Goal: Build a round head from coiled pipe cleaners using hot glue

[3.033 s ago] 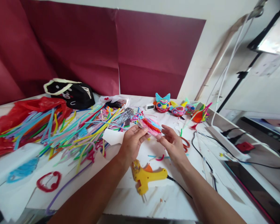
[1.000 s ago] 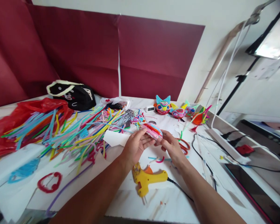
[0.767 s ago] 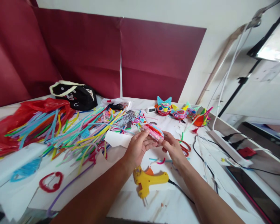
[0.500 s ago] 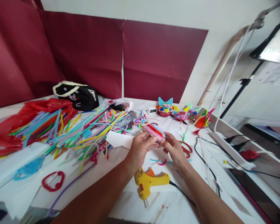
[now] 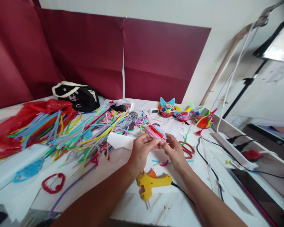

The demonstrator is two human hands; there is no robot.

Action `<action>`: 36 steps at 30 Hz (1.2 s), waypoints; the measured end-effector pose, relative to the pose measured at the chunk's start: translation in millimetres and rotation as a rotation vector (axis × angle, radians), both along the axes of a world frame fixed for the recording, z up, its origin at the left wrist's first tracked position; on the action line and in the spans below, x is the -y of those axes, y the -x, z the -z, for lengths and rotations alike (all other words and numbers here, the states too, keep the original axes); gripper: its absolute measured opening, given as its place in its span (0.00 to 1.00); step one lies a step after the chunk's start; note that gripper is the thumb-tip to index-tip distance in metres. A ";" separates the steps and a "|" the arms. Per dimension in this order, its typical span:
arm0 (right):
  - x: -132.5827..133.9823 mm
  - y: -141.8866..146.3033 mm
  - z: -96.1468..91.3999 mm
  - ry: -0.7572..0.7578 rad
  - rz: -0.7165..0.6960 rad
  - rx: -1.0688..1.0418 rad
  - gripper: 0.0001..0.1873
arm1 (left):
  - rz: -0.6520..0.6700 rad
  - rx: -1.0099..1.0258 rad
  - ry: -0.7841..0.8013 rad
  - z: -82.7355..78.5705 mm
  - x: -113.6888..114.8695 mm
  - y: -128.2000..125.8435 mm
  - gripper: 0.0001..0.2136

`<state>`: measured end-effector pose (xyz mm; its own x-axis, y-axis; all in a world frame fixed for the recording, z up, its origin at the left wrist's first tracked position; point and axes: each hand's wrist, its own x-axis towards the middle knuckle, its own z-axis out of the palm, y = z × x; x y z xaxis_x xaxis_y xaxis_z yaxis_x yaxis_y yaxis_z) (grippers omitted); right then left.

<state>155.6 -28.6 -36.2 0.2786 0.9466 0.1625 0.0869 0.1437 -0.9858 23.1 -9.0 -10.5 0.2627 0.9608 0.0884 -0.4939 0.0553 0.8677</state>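
On the white counter [image 5: 119, 206], the right hand [image 5: 175, 148], loosely spread three seconds ago, has been drawn in and curled around the lower right edge of a striped fuzzy piece [image 5: 156, 130]; the left part of the piece is pinched by the left hand [image 5: 143, 145], its thumb laid across the front. With both hands nearly closed on it, the piece is held above the counter, beyond the yellow glue gun [image 5: 153, 182], and can be judged better steadied. Of the containers, the red plastic bag [image 5: 47, 105] is the largest; it is filled with fuzzy sticks [image 5: 38, 126], purple, blue and orange among them. Behind it a black pouch [image 5: 84, 102] is seen, its contents hidden. Smaller, a whitish plastic bag [image 5: 130, 104] is placed farther right; whether the dark item [image 5: 119, 108] lies in or on it cannot be told.
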 end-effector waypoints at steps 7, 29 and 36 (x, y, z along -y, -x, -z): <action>2.8 2.4 -3.0 -0.018 -0.002 0.027 0.32 | -0.038 -0.048 -0.016 -3.0 -1.6 1.3 0.12; 14.8 -1.1 -13.2 -0.497 0.236 0.611 0.15 | -0.218 -0.452 -0.391 3.6 -7.2 10.3 0.04; 20.1 0.4 -16.8 -0.702 0.272 0.700 0.15 | -0.272 -0.496 -0.416 3.1 -9.9 12.0 0.03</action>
<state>155.2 -48.7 -19.4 0.0995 0.4946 0.8634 0.7259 0.5573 -0.4030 11.0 0.9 -13.6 0.1222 0.9104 0.3953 0.0166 -0.4001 0.9163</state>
